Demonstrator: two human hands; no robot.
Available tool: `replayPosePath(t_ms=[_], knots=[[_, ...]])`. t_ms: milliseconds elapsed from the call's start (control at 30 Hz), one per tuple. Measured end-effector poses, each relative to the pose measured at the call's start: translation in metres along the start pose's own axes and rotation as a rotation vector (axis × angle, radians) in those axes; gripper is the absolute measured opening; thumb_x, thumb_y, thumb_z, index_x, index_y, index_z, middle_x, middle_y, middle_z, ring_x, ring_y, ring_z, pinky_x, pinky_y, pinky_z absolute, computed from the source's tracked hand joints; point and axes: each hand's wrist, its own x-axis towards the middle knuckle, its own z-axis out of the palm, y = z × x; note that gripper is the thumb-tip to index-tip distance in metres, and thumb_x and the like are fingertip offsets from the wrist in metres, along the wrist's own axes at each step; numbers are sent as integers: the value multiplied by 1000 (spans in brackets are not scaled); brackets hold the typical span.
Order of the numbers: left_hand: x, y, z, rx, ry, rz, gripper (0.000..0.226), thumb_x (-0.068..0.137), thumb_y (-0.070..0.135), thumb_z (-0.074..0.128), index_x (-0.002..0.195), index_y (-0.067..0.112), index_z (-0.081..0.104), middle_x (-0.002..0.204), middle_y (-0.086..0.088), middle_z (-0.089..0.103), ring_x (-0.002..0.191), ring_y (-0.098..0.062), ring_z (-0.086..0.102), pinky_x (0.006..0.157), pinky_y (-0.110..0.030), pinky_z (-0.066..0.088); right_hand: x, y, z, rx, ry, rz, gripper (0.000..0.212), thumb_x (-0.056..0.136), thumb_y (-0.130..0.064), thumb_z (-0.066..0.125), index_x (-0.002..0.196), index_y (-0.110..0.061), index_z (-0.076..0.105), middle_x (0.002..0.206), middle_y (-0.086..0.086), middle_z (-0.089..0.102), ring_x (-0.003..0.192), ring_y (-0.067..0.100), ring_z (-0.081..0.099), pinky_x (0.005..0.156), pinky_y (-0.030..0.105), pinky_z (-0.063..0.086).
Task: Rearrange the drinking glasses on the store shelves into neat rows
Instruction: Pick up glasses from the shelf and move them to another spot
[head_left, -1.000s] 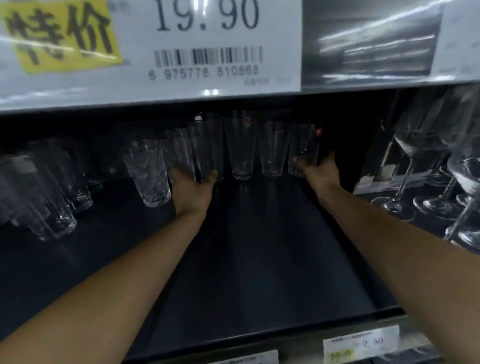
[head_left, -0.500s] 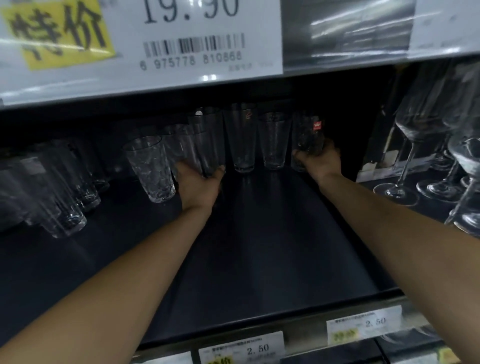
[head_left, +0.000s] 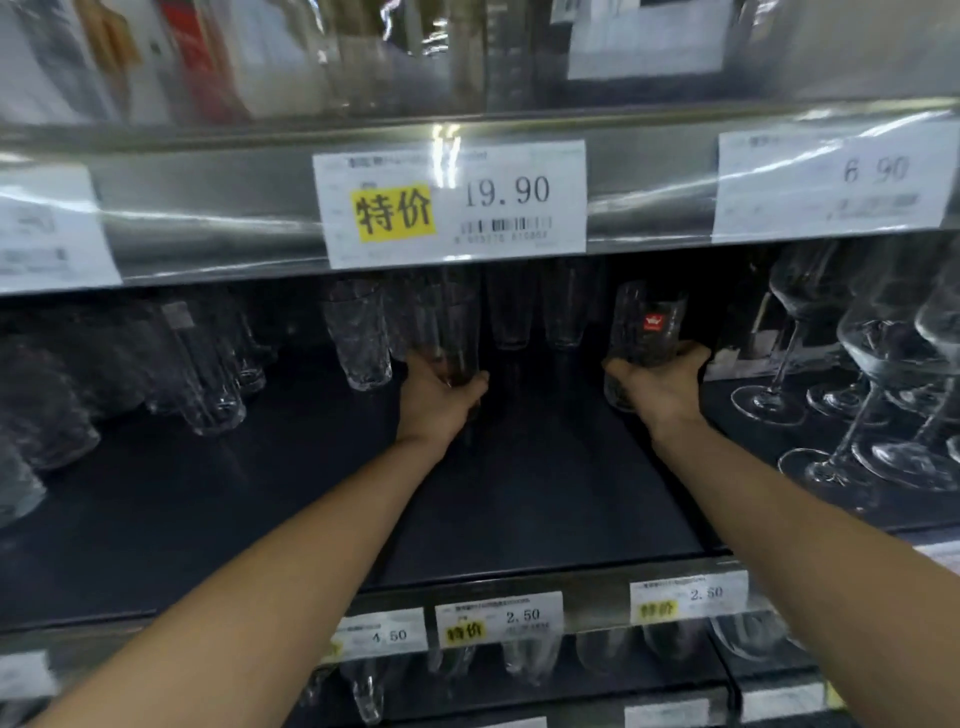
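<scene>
Head view is pulling back from a second ago, with the upper shelf lip and the lower tier now showing. Both arms are drawing nearer with it. The left hand (head_left: 439, 400) is gripping the tall plain glass (head_left: 457, 332) low down, fingers curled round it. The right hand (head_left: 660, 387) is wrapping its fingers round the base of the red-sticker glass (head_left: 647, 332), which is coming out of the far row, slightly tilted; can't tell if it's lifted. Two plain glasses (head_left: 537, 312) are staying far back between the hands. Probably starting a nearer row, with sorting barely begun.

The dark shelf (head_left: 519, 499) is carrying wine glasses (head_left: 883, 374) on the right, tumblers (head_left: 213, 374) on the left and a textured glass (head_left: 358, 338) just left of the left hand. A 19.90 price tag (head_left: 452, 202) is hanging above, 2.50 tags (head_left: 498, 621) below.
</scene>
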Motion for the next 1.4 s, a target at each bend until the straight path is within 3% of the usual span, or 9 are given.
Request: replayPosePath(t_ms=[100,167,233,400,633,767,933,1133,1400], knots=[[-23,2,-16,-7,-61,-11,63,77,28,81,125,15,41,102,5,60,92,-6,60,69,-7,43,-23,-2,-7,10,-84,-11,72,76,-10,81,131,-12,36,99,-11,55,84,1,56,73,16,44],[-37,4,-28,-14,-94,-30,56,76,24,82,116,19,42,100,4,61,87,-5,60,65,-9,45,-35,-3,-10,21,-129,-28,63,69,-12,84,122,-12,50,98,-6,64,85,4,62,76,22,50],[-47,7,-41,-42,-137,-55,51,75,20,83,107,22,42,100,-3,63,88,-13,62,60,-23,51,-45,-6,-10,27,-157,-19,68,55,-26,85,117,-13,60,100,-1,71,88,11,68,76,27,55],[-71,20,-86,9,-240,-126,56,73,22,85,114,16,48,100,-4,69,92,-15,67,62,-25,53,-72,-9,-6,-16,-211,-16,76,52,-34,86,121,-17,58,102,-3,71,92,13,69,81,34,58],[-117,22,-138,60,-60,-8,53,68,21,87,106,18,50,85,5,67,75,-4,65,70,-17,52,-126,-31,19,-108,-413,-129,71,55,-37,87,116,-14,58,97,-4,72,91,12,70,80,35,59],[-145,31,-173,40,75,35,50,68,20,87,102,25,50,83,5,67,72,1,64,58,-11,50,-177,-55,39,4,-490,-195,60,66,-14,88,114,-22,52,96,-7,67,83,-1,66,72,21,52],[-177,29,-224,-30,215,37,53,65,21,87,103,27,51,85,7,68,75,-10,69,66,-17,52,-233,-74,62,156,-635,-213,53,71,2,82,110,-21,53,80,-17,70,71,0,67,57,13,50],[-216,21,-288,-98,377,26,51,71,10,84,108,22,51,78,-4,66,69,-8,65,68,-15,50,-293,-93,101,292,-748,-217,63,58,-18,83,113,-28,56,98,-11,71,89,7,70,72,19,55],[-253,-1,-390,-178,485,10,51,67,14,79,108,21,51,80,3,68,73,-14,66,72,-22,54,-387,-116,174,373,-937,-191,71,50,-33,85,115,-28,56,103,-7,72,94,12,70,75,20,55]])
